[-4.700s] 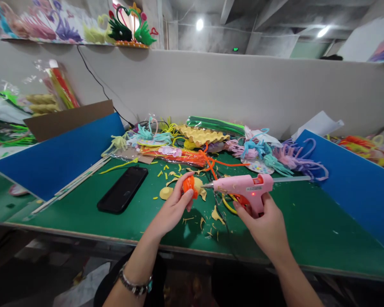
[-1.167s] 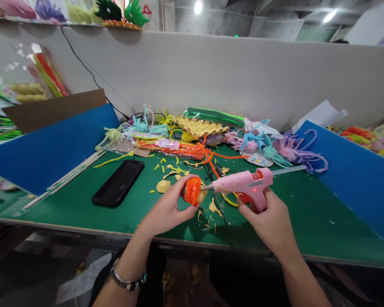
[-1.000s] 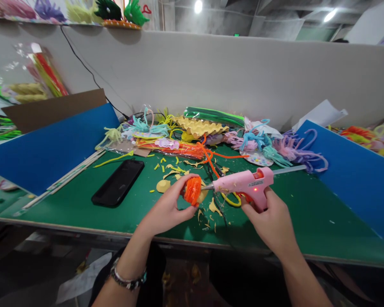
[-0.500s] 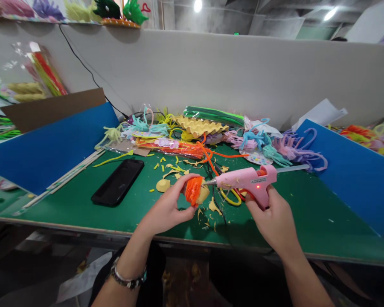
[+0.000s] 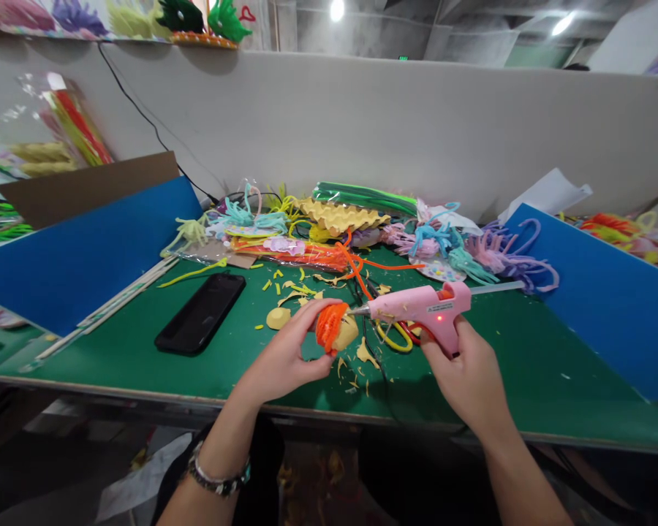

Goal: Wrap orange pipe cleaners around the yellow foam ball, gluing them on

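Observation:
My left hand (image 5: pixel 292 359) is closed around a small egg-carton cup (image 5: pixel 346 334) with orange pipe cleaner (image 5: pixel 330 326) wound about it. A pink hot glue gun (image 5: pixel 417 307) is gripped in my right hand (image 5: pixel 469 376), its red light lit and a clear glue stick (image 5: pixel 496 288) jutting from the back. The metal nozzle (image 5: pixel 358 311) points left and meets the cup near the edge of the orange winding; whether it touches is too fine to tell. Just left of my left fingers lies another pale yellow cup (image 5: pixel 278 318). Yellow scraps (image 5: pixel 366 353) are strewn under the glue gun.
A black phone (image 5: pixel 200 314) lies on the green table (image 5: pixel 208 376). Behind are bagged pipe cleaners (image 5: pixel 307 254), a yellow egg-carton piece (image 5: pixel 343 216) and pastel pipe-cleaner bundles (image 5: pixel 493 252). Blue boards (image 5: pixel 88 248) flank both sides. Scissors with yellow and red handles (image 5: pixel 398 340) lie beneath the glue gun.
The cup and the glue gun keep nearly the same pose, with the nozzle still at the orange winding. The whole view has shifted slightly.

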{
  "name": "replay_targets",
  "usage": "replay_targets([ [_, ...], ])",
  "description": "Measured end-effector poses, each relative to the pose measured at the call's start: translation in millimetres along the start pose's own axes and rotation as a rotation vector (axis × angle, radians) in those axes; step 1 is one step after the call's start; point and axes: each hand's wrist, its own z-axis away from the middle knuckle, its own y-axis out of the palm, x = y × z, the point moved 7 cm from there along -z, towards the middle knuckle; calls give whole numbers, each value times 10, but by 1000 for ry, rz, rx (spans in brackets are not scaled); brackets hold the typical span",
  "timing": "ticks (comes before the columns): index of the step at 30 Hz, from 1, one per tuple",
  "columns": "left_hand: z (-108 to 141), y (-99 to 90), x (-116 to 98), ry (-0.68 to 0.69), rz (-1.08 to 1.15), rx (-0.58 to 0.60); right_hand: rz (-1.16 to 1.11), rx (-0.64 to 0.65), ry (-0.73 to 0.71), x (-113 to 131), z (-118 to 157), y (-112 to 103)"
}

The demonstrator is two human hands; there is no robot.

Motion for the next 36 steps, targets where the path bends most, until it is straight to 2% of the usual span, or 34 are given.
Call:
replay_targets([
  [5,12,-4,-23,19,3,5,-2,-38,-20,-38,14,-2],
  [17,17,-27,-70,58,-76,-5,-29,-33,9,-29,-17,-30],
  [22,11,-20,-54,38,-18,-4,-23,-62,10,-5,-15,-62],
  [29,-15,-35,-97,132,-55,-33,-40,-56,-25,-50,16,-4],
  [36,-3,-33,-102,88,-48,-18,-43,-36,2,-1,-2,-35],
])
